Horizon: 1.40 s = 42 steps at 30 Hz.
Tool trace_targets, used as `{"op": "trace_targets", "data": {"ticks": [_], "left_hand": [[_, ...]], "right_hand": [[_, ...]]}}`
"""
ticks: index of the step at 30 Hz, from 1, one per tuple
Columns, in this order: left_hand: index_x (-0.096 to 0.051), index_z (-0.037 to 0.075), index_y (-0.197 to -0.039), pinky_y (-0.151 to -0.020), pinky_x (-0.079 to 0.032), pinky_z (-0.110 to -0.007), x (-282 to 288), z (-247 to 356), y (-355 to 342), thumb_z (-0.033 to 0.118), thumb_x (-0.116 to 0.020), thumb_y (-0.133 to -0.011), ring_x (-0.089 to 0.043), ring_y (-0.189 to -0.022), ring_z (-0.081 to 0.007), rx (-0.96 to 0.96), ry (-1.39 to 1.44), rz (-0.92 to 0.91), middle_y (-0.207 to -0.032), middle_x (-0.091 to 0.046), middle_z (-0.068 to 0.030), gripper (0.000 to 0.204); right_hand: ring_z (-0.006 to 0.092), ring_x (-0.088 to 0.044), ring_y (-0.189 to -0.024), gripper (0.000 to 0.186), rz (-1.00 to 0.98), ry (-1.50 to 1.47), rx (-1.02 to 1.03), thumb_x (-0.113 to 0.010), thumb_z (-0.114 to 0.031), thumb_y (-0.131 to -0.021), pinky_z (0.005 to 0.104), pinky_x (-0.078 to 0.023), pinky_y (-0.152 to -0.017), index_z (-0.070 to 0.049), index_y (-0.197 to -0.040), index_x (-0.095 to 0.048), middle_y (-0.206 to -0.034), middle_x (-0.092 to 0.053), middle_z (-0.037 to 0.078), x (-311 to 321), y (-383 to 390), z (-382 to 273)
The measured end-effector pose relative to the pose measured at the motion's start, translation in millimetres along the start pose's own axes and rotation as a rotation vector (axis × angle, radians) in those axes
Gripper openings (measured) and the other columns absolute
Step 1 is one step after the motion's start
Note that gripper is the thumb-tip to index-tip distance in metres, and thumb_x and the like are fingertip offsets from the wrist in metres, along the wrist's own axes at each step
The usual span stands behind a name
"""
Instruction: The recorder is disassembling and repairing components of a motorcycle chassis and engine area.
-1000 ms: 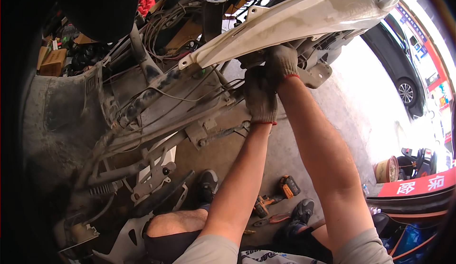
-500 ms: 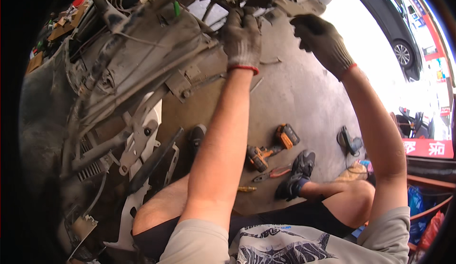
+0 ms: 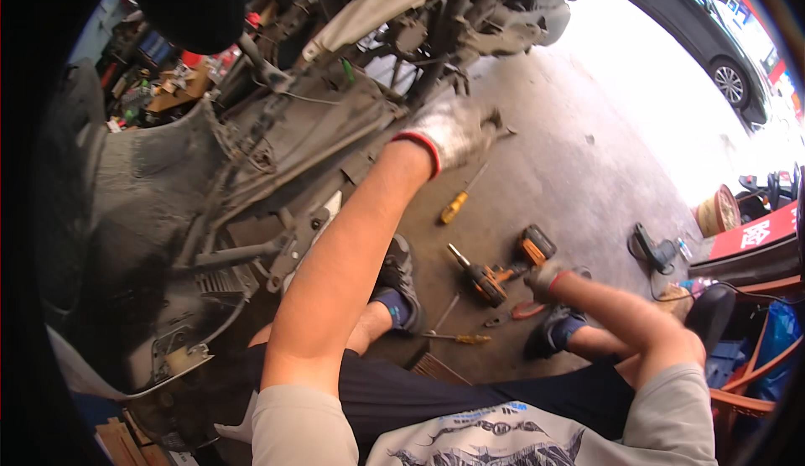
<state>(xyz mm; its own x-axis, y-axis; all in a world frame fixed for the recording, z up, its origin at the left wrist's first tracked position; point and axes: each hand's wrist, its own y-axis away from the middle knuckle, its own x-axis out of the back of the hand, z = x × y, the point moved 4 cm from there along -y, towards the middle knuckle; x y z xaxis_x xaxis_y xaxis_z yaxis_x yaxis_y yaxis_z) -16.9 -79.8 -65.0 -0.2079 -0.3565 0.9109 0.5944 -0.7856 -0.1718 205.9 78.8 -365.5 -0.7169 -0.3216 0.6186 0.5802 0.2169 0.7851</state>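
Note:
My left hand (image 3: 457, 135), in a pale work glove with a red cuff, is out over the floor beside the vehicle's stripped front end (image 3: 436, 38). Its fingers are dark and smeared by motion, so anything in them cannot be made out. My right hand (image 3: 549, 282), also gloved, is low by an orange and black cordless drill (image 3: 485, 283), close to its battery (image 3: 536, 244). Motion blurs the fingers, and a grip on the drill cannot be confirmed. Red-handled pliers (image 3: 527, 309) lie just below that hand. A yellow-handled screwdriver (image 3: 454, 208) lies below my left hand.
Another yellow-handled screwdriver (image 3: 471, 338) lies between my feet. A dark corded tool (image 3: 654, 249) sits on the floor at the right. A dark bumper-like panel (image 3: 126, 206) and loose metal parts fill the left. A dark car (image 3: 696, 30) stands outside.
My right hand has dropped from beside the front end to the drill. My left hand has come down and away from the vehicle parts. The view has shifted.

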Motion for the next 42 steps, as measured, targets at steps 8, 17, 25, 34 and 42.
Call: {"op": "trace_targets", "data": {"ticks": [8, 17, 25, 34, 42], "left_hand": [[-0.063, 0.006, -0.111, -0.089, -0.049, -0.045, -5.8, -16.6, 68.1, 0.024, -0.049, -0.087, -0.064, -0.100, -0.0359, 0.186, -0.253, -0.517, -0.103, -0.067, -0.0201, 0.033], [-0.063, 0.008, -0.115, -0.094, -0.046, -0.042, -16.8, -46.9, 88.1, 0.025, -0.051, -0.086, -0.060, -0.110, -0.0343, 0.310, -0.211, -0.554, -0.116, -0.065, -0.0179, 0.035], [-0.063, 0.008, -0.116, -0.094, -0.045, -0.041, -13.6, -48.4, 75.5, 0.029, -0.053, -0.087, -0.058, -0.112, -0.0338, 0.298, -0.183, -0.537, -0.119, -0.063, -0.0164, 0.037], [-0.063, 0.005, -0.111, -0.087, -0.049, -0.039, 6.6, -52.5, 61.5, 0.038, -0.051, -0.091, -0.064, -0.100, -0.0285, 0.299, -0.039, -0.502, -0.107, -0.067, -0.0173, 0.041], [-0.064, 0.013, -0.096, -0.070, -0.051, -0.033, -4.1, -21.1, -44.3, 0.047, -0.041, -0.100, -0.063, -0.079, -0.0167, 0.454, 1.292, -0.026, -0.091, -0.067, -0.0039, 0.041]], "right_hand": [[0.0289, -0.058, -0.106, 0.028, 0.393, -0.128, -0.130, -0.052, -0.028, -0.091, 0.0443, -0.046, -0.081, -0.013, -0.112, -0.063, -0.113, -0.061, 0.010, -108.5, -27.7, -47.9], [0.0344, -0.064, -0.095, 0.035, 0.385, -0.407, -0.266, -0.036, -0.033, -0.099, 0.0486, -0.052, -0.080, -0.012, -0.109, -0.063, -0.111, -0.061, 0.014, -130.8, -42.0, -40.7], [0.0285, -0.067, -0.098, 0.034, -0.274, -0.171, 0.308, -0.049, -0.030, -0.089, 0.0462, -0.053, -0.079, -0.012, -0.111, -0.067, -0.106, -0.069, 0.016, -76.4, -12.3, -70.3], [0.0146, -0.060, -0.057, 0.044, 0.052, -2.006, 0.557, -0.060, -0.015, -0.092, 0.0264, -0.048, -0.049, -0.006, -0.132, -0.047, -0.081, -0.061, 0.006, 175.8, 104.6, 7.1], [0.0148, -0.062, -0.059, 0.030, 0.898, -1.030, -0.230, -0.054, -0.030, -0.093, 0.0298, -0.046, -0.049, -0.005, -0.105, -0.064, -0.075, -0.066, 0.008, 353.9, 126.3, 77.3]]}}
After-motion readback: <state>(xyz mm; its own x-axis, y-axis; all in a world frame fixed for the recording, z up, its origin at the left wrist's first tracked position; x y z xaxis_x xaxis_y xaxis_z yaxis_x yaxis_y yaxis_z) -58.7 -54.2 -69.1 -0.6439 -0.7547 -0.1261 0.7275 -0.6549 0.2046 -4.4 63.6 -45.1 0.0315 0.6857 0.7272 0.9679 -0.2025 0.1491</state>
